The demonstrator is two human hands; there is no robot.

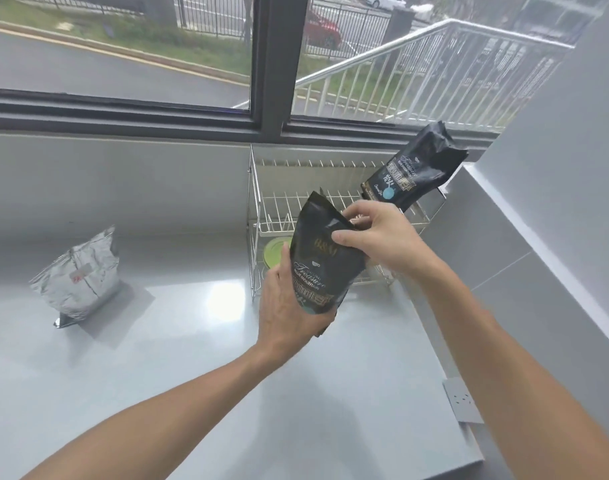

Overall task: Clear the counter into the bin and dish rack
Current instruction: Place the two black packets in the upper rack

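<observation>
Head view: black glossy coffee pouch (322, 261) is held above the grey counter (192, 358), near its right edge, in front of the white wire dish rack (278, 209). Left hand (289, 306) wraps the bottom w/ fingers closed; right hand (379, 237) pinches the top. Better to support the bottom and keep the pouch upright; no bin visible.

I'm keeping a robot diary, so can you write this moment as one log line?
left hand: holds black bag bottom | right hand: grips its top | second black bag: on dish rack | silver bag: on counter
</observation>
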